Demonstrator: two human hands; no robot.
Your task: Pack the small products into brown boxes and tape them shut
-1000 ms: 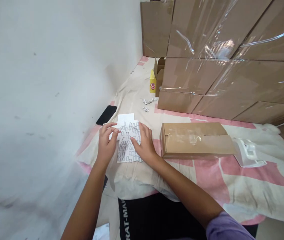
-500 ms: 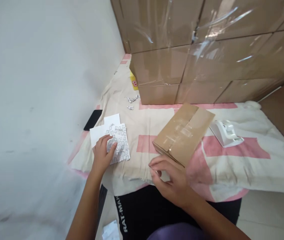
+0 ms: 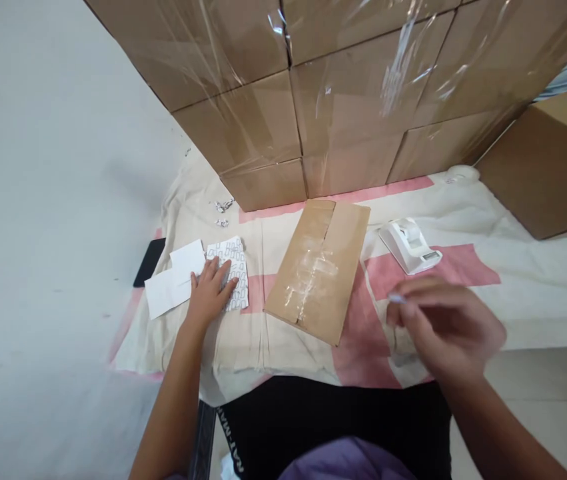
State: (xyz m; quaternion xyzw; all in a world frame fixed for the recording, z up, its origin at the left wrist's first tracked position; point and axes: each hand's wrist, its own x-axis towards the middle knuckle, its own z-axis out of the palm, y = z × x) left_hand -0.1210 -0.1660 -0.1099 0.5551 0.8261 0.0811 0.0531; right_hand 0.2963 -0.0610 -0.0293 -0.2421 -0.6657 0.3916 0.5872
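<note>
My left hand (image 3: 210,291) lies with its fingers spread on a sheet of paper (image 3: 236,267) covered in small drawn rectangles. Two plain white papers (image 3: 186,263) lie just left of that sheet. Slightly blurred, my right hand (image 3: 446,330) is raised over the front of the table, thumb and fingers pinched on a small whitish piece (image 3: 397,298) whose kind I cannot make out. Between the hands, a flat brown cardboard box (image 3: 319,270) with clear tape across its top rests at a slant. A white tape dispenser (image 3: 410,245) stands just beyond my right hand.
A wall of stacked cardboard boxes (image 3: 258,127) wrapped in clear film rises at the back. Another brown box (image 3: 538,177) stands at the right. Crumpled scraps (image 3: 223,206) and a black phone-like slab (image 3: 149,263) lie at the left, beside the white wall (image 3: 53,267).
My view has shifted right. My right hand has moved right, away from the cardboard box's near edge toward the tape dispenser. My left hand has flattened onto the patterned sheet, which now lies right of the white papers.
</note>
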